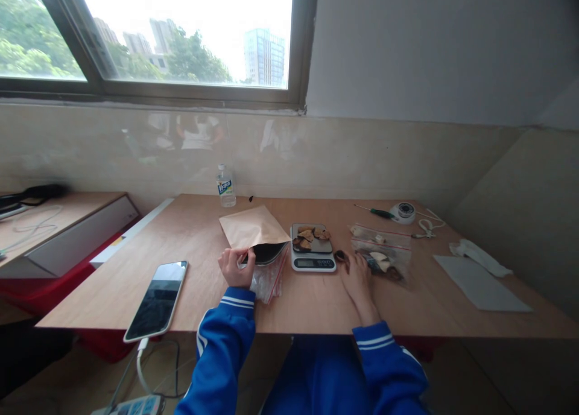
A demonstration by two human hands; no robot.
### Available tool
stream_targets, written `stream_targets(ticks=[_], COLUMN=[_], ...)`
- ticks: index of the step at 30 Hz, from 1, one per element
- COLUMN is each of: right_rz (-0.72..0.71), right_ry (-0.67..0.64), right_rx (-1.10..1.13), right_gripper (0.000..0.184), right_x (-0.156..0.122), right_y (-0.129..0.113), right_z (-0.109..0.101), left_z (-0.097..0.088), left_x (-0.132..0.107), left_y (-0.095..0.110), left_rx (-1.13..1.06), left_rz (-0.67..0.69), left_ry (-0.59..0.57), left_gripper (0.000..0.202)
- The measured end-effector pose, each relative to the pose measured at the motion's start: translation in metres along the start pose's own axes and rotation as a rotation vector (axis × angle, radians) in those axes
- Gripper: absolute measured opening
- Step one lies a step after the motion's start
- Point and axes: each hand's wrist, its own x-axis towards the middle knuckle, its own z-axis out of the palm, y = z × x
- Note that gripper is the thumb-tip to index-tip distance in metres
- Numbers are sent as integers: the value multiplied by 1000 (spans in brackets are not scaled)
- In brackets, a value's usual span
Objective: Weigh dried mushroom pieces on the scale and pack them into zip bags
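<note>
My left hand [237, 268] is closed on the near edge of a brown kraft paper bag [253, 227], whose dark mouth gapes toward me. Under it lie clear zip bags [268, 282] with red strips. To the right, a white kitchen scale [313, 262] carries several dried brown slices [312, 236] on its plate. Just beside the scale, my right hand [357, 277] rests low over the table, its fingertips closed on a dark, curled dried piece [340, 256]. Right of that hand, clear zip bags [389, 252] hold pale and dark pieces.
A phone [158, 300] with a charging cable lies at the front left. At the back stands a clear bottle [225, 187]. Toward the right are a screwdriver [382, 213], a white round camera [402, 212] with a cable, a grey sheet [482, 285] and a white cloth-like item [480, 258].
</note>
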Motion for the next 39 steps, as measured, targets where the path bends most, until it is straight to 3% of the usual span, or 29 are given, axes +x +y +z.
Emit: stream_targets(ticks=[17,25,30,33,39], right_rz=[70,253,255,228,132], right_ry=[54,161,207,154,-91], right_rx=[-63,-93,-19,-34,-171], right_gripper=[21,24,32,36,26], right_x=[1,2,1,0,-3], right_y=[-1,-7,-12,-18,-21], right_z=[-3,-16,-19,-20,-21], left_z=[-2,-1,-2,-2,-2], left_x=[1,0,0,1,0], left_y=[2,1,1,2,1], left_rx=[-1,-1,-1,-5,-15], left_rz=[-73,-103,-151,-126,-68], left_ry=[-32,-50,-70,-62,-28], left_gripper=[15,15,16,14,14])
